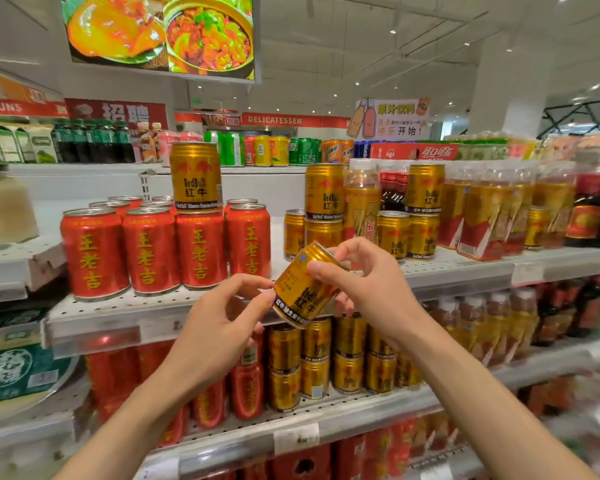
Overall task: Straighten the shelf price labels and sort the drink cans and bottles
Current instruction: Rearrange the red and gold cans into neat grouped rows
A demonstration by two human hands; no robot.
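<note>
The right hand [357, 282] pinches the short gold ribbed metal can [305, 285] near its top rim between thumb and fingers. The left hand [222, 320], fingers curled, touches the can's lower edge with its fingertips. The can is tilted, held in front of the grey perforated shelf [160, 306]. Recommended: keep both hands on the can, turn its label forward, then set it upright among the gold cans [409, 237] stacked at right, not beside the red cans [149, 251].
</note>
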